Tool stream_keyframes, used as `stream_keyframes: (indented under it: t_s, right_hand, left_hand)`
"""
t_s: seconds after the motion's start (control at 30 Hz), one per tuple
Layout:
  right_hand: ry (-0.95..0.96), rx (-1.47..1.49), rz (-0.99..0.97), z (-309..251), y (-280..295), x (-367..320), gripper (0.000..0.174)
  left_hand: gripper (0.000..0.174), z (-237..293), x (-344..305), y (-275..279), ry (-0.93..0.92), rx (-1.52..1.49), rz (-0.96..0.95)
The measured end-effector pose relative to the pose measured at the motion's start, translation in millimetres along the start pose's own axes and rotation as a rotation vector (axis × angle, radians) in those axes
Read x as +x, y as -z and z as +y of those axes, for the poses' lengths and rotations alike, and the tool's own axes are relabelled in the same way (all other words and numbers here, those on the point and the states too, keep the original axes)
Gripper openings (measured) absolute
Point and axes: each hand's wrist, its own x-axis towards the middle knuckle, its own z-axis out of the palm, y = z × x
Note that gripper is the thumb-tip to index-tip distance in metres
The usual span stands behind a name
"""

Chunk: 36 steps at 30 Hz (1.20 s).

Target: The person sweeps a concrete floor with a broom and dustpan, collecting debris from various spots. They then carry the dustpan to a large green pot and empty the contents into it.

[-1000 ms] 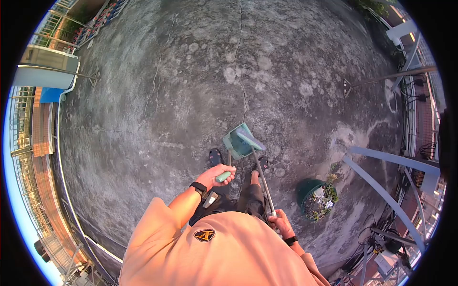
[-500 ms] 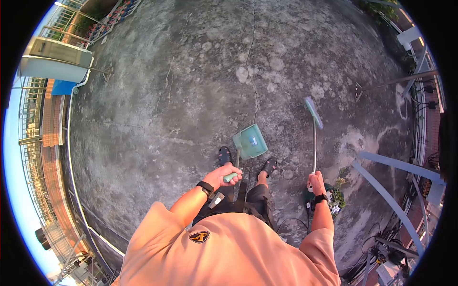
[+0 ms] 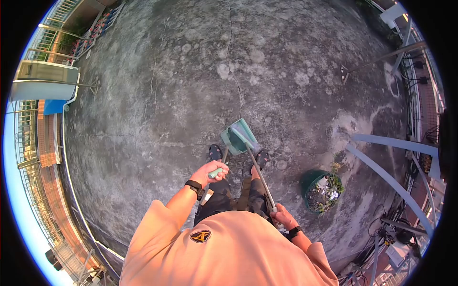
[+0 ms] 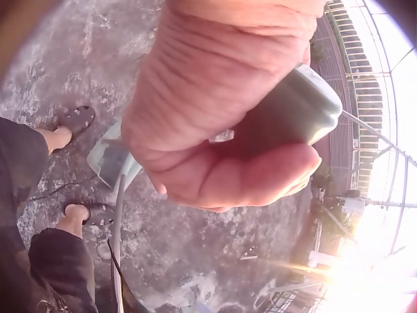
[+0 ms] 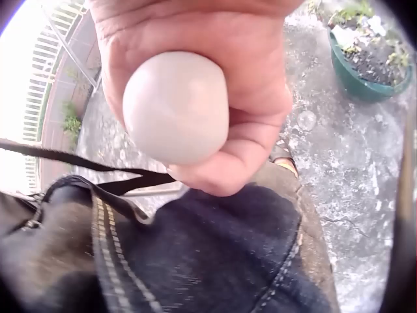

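Observation:
My left hand (image 3: 208,174) grips the pale green handle end (image 4: 303,107) of a long-handled dustpan (image 3: 231,144). The pan lies between and just ahead of the feet, its open side facing forward and right. In my right hand (image 3: 285,218), by the right hip, is a broom; its thin stick (image 3: 261,175) slants forward and left to the pan. A pale bristled broom head (image 3: 249,139) overlaps the pan's right part in the head view. Up close in the right wrist view, the fingers wrap round the broom handle below its rounded white end (image 5: 176,107).
Dark clogs (image 3: 215,152) stand on either side of the pan. A green plant pot (image 3: 311,187) sits to the right, before a grey metal frame (image 3: 391,183) and cables. A metal post (image 3: 381,58) stands farther ahead on the right. Stained, cracked concrete (image 3: 191,95) stretches forward.
Half a second ago the broom was out to the right, away from the pan; it has swung back left over the pan. My right hand has come in toward the hip.

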Motion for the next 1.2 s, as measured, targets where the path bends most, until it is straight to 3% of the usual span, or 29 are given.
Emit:
stream_keyframes:
  t_s: [0.07, 0.2, 0.33, 0.4, 0.5, 0.63, 0.67, 0.7, 0.77, 0.83, 0.97, 1.03, 1.13, 1.2]
  right_hand:
    - [-0.050, 0.167, 0.007, -28, 7, -24, 0.017]
    - [-0.037, 0.319, 0.079, -25, 37, -20, 0.017]
    - [0.102, 0.245, 0.272, -49, 90, 12, 0.021]
    - [0.084, 0.162, 0.322, -69, 117, 33, 0.027]
    - [0.078, 0.042, 0.414, -81, 144, 79, 0.024]
    - [0.066, -0.057, 0.343, -45, 119, 153, 0.024]
    - [0.061, -0.237, 0.332, -30, 100, 164, 0.029]
    - [-0.076, -0.162, 0.208, -57, 74, 135, 0.033]
    - [-0.150, -0.286, 0.129, -52, 29, 110, 0.036]
    - [-0.137, -0.292, 0.034, -25, -2, 92, 0.036]
    - [-0.073, -0.260, -0.078, -54, -17, 31, 0.025]
    - [-0.076, -0.235, -0.086, -60, -12, 21, 0.020]
    - [-0.121, 0.112, 0.026, -86, -7, 5, 0.015]
    - [-0.054, 0.036, 0.079, -100, 6, 15, 0.017]
  left_hand:
    - [0.012, -2, -11, -14, -0.016, 0.033, 0.029]
    - [0.011, -8, -15, -14, -0.031, 0.079, 0.081]
    - [0.010, -23, -22, -19, -0.061, 0.016, 0.080]
    - [0.010, -27, -24, -18, -0.073, -0.065, 0.037]
    - [0.012, -31, -21, -7, -0.094, -0.180, -0.016]
    - [0.013, -28, -17, -2, -0.090, -0.301, -0.046]
    - [0.011, -26, -16, 1, -0.099, -0.273, -0.042]
    - [0.009, -27, -14, 4, -0.109, -0.251, -0.039]
    - [0.005, -28, -15, 7, -0.139, -0.241, -0.030]
    - [0.003, -23, -14, 10, -0.170, -0.221, -0.037]
    - [0.008, -17, -13, 20, -0.165, -0.180, -0.013]
    - [0.009, -12, -15, 22, -0.113, -0.217, -0.028]
    - [0.015, -8, -27, 14, -0.193, -0.124, -0.031]
    - [0.015, -5, -27, 20, -0.173, -0.163, -0.049]
